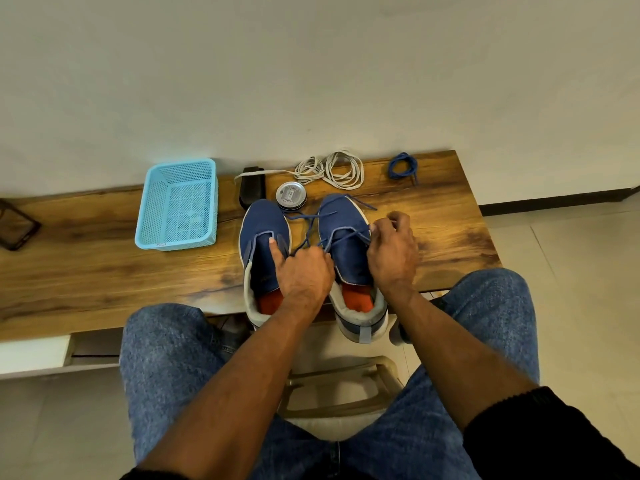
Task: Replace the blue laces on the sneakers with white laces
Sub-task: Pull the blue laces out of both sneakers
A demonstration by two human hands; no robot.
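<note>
Two blue sneakers stand side by side at the near edge of a wooden table [104,258]. The left sneaker [264,230] has no lace in it. The right sneaker [346,233] carries a loosened blue lace [304,220] whose ends trail over its toe. My left hand [304,275] pinches that lace between the two shoes. My right hand [393,251] pinches the lace at the right sneaker's outer side. White laces [332,169] lie coiled at the table's far edge. A bundled blue lace [403,168] lies at the far right.
A light blue plastic basket [178,206] stands left of the shoes. A black brush [252,188] and a round tin [291,195] sit just beyond the sneakers. A dark frame [15,223] lies at the far left. My knees and a plastic stool [346,386] are below the table edge.
</note>
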